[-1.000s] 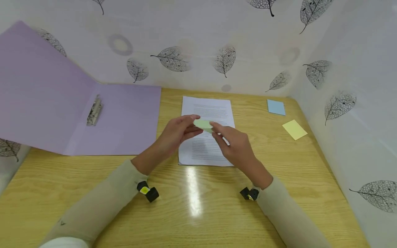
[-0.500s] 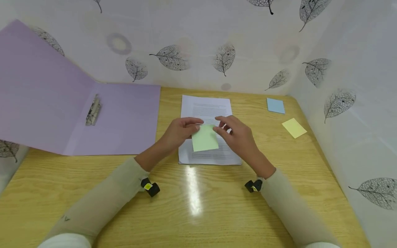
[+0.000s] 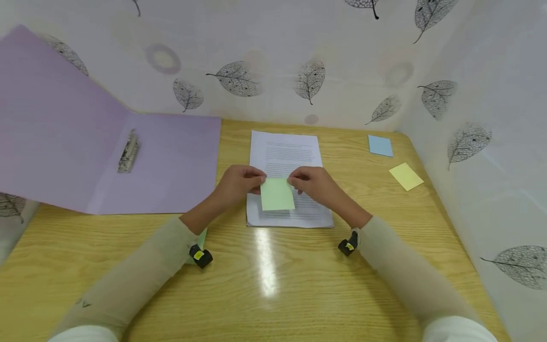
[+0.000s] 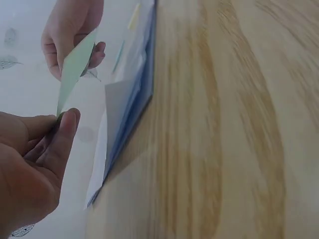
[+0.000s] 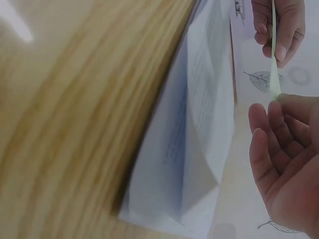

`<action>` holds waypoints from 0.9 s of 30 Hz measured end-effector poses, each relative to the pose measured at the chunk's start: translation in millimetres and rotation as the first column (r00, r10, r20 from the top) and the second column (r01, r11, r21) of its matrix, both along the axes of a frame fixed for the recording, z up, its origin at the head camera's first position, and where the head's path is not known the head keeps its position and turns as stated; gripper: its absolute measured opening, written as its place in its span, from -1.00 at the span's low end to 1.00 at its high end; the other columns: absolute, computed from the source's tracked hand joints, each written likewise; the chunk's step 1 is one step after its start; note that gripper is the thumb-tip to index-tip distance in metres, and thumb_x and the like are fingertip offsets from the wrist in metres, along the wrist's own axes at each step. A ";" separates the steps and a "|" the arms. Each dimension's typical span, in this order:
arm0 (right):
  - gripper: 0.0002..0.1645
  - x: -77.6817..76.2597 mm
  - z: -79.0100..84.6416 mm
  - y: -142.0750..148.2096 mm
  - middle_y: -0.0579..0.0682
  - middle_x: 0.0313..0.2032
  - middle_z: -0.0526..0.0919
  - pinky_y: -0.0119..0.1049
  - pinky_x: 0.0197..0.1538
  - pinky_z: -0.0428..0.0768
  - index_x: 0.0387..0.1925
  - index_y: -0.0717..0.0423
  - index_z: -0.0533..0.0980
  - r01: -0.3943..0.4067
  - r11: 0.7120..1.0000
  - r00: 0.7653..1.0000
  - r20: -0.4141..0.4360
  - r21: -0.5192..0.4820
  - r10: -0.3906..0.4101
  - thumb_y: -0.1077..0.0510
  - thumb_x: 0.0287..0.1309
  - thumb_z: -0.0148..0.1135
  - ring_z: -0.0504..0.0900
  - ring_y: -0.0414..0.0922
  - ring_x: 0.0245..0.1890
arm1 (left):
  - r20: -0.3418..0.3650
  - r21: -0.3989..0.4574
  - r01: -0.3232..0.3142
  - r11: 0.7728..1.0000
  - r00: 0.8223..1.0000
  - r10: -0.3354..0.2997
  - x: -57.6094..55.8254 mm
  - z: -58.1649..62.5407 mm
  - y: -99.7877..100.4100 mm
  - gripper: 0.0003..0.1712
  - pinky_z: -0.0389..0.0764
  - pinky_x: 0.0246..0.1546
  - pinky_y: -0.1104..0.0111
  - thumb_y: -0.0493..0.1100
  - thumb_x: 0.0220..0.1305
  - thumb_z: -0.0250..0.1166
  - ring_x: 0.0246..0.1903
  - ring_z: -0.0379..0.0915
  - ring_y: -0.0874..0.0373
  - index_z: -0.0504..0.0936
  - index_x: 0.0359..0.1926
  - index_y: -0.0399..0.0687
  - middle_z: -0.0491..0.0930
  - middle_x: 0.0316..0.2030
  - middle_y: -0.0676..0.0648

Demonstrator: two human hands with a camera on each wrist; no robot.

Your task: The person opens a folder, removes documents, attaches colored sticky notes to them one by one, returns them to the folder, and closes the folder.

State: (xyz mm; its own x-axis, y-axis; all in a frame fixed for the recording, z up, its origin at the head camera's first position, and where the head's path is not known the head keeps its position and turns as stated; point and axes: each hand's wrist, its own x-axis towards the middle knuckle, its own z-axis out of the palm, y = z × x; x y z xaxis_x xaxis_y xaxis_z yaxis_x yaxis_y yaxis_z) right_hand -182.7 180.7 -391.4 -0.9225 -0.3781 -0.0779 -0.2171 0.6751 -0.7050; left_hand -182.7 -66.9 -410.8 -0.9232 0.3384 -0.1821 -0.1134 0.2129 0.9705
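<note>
A pale green sticky note (image 3: 278, 194) hangs over the printed sheets, held by both hands at its two upper corners. My left hand (image 3: 240, 183) pinches the left corner between thumb and fingers. On the right corner is the pinch of my right hand (image 3: 312, 183). In the left wrist view the note (image 4: 75, 69) stretches between the hands, above the paper. Beneath it lies a stack of printed paper (image 3: 290, 221) on the wooden table. Another green piece (image 3: 202, 238) shows partly from behind the left wrist; the rest of it is hidden.
An open lilac folder (image 3: 179, 161) with a metal clip (image 3: 129, 152) lies at the left, its cover raised against the wall. A blue sticky pad (image 3: 380, 146) and a yellow one (image 3: 406, 176) lie at the right. Leaf-patterned covering encloses the back and right side.
The green note went from a flattened, tilted view to facing the camera, then moved slightly left. My right hand has come in to its upper right corner. A green piece now shows beside the left wrist.
</note>
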 end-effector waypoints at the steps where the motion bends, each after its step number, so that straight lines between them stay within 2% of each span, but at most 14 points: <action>1: -0.79 -1.8 -2.0 -0.6 -0.01 -0.35 0.71 -0.20 -0.30 0.59 -0.15 0.03 0.69 -0.001 1.000 0.999 0.033 -0.009 0.001 0.02 0.42 0.21 0.66 -0.06 -0.38 | -0.008 -0.040 0.003 0.999 1.000 -0.003 0.0 -0.3 -0.7 -0.73 0.74 -0.16 0.26 -0.21 0.43 0.26 -0.26 0.69 0.07 0.68 0.03 -0.29 0.70 -0.07 -0.22; 4: -0.78 -6.0 -7.3 -3.6 -0.01 -0.35 0.71 -0.20 -0.29 0.59 -0.15 0.02 0.69 -0.017 1.000 0.996 0.091 -0.016 0.018 0.01 0.41 0.22 0.65 -0.07 -0.39 | -0.047 -0.154 0.006 0.988 0.999 -0.014 -1.0 -3.0 -2.7 -0.74 0.72 -0.21 0.31 -0.19 0.42 0.27 -0.30 0.67 0.11 0.69 0.02 -0.24 0.71 -0.10 -0.16; 8: -0.79 -10.7 -13.6 -7.8 -0.02 -0.36 0.70 -0.24 -0.30 0.57 -0.18 0.04 0.69 -0.030 0.999 0.995 0.098 0.015 0.029 0.02 0.39 0.23 0.62 -0.10 -0.42 | -0.116 -0.291 0.006 0.957 0.992 -0.041 -4.1 -10.5 -3.9 -0.77 0.67 -0.27 0.35 -0.17 0.41 0.28 -0.34 0.64 0.14 0.72 -0.03 -0.18 0.73 -0.21 -0.10; 15: -0.80 -21.1 -20.2 -13.7 -0.05 -0.51 0.63 -0.30 -0.34 0.50 -0.21 0.05 0.69 -0.021 0.996 0.995 0.096 0.091 0.012 0.03 0.37 0.25 0.55 -0.15 -0.50 | -0.169 -0.415 -0.007 0.910 0.983 -0.069 -7.9 -13.7 -1.7 -0.81 0.54 -0.32 0.32 -0.16 0.44 0.24 -0.43 0.54 0.13 0.74 -0.13 -0.11 0.66 -0.44 -0.05; 20: -0.79 -24.6 -22.8 -16.0 -0.06 -0.54 0.61 -0.31 -0.36 0.49 -0.21 0.04 0.69 -0.020 0.994 0.995 0.102 0.107 0.009 0.02 0.37 0.26 0.53 -0.17 -0.53 | -0.202 -0.470 -0.024 0.883 0.976 -0.081 -10.0 -14.3 -2.7 -0.81 0.56 -0.15 0.24 -0.14 0.44 0.24 -0.24 0.56 0.09 0.75 -0.14 -0.09 0.70 -0.26 -0.03; 23: -0.78 -25.0 -23.8 -16.9 -0.05 -0.50 0.64 -0.33 -0.36 0.49 -0.18 0.06 0.69 -0.016 0.992 0.995 0.104 0.126 0.002 0.02 0.37 0.26 0.54 -0.19 -0.52 | -0.214 -0.482 -0.020 0.876 0.972 -0.095 -11.0 -14.4 -3.1 -0.81 0.55 0.00 0.18 -0.13 0.44 0.25 -0.09 0.56 0.07 0.75 -0.12 -0.09 0.71 -0.13 -0.03; 27: -0.78 -25.2 -25.5 -19.0 -0.05 -0.36 0.71 -0.31 -0.28 0.54 -0.17 0.06 0.70 -0.016 0.985 0.997 0.078 0.173 0.002 0.01 0.36 0.26 0.58 -0.18 -0.44 | -0.211 -0.486 -0.012 0.874 0.972 -0.104 -12.9 -15.1 -3.3 -0.81 0.55 0.03 0.16 -0.13 0.45 0.24 -0.08 0.56 0.05 0.74 -0.12 -0.10 0.71 -0.12 -0.05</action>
State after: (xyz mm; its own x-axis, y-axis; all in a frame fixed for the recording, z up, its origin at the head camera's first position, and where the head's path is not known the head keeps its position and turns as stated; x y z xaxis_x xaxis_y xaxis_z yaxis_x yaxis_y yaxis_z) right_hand -207.9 161.7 -416.9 -0.9078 -0.3608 -0.2136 -0.1732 0.7867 -0.5925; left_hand -195.7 -70.2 -426.0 -0.9441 0.3055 -0.1238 0.1158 0.6589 0.7432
